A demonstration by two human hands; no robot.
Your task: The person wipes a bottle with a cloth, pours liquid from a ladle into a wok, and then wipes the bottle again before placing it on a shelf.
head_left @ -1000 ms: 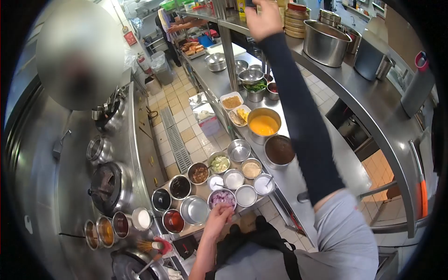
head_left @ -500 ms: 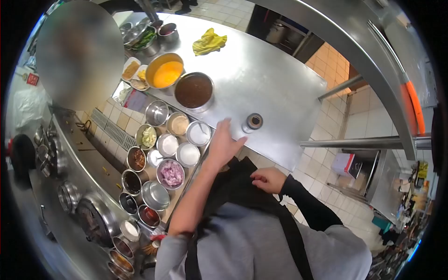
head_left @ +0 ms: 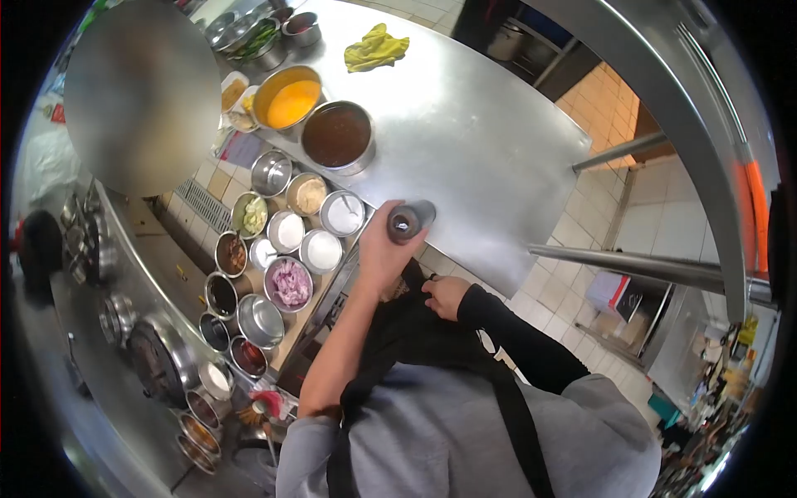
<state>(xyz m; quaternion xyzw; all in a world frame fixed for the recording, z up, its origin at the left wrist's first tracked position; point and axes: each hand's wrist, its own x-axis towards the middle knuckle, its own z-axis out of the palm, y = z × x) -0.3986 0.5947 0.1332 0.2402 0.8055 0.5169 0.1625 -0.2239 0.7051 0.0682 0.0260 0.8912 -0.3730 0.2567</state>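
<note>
In the head view, the bare left hand [head_left: 383,253] was wrapped around a dark, cylindrical bottle [head_left: 403,224] near the frame's centre. Just below and to the right, the black-sleeved right hand [head_left: 448,296] curled beside the black cloth apron [head_left: 394,336]; whether it pinched anything, I could not tell.

Steel table [head_left: 473,158] — on it, yellow cloth [head_left: 377,50], pot [head_left: 364,157] of brown liquid [head_left: 335,134]

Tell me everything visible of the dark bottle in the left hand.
The dark bottle is cylindrical and looks tilted: its round dark end, bearing a bright glint, faces the camera, greyer body behind. The left hand grips its side by the edge of the metal table. Material and table contact are unclear.
</note>
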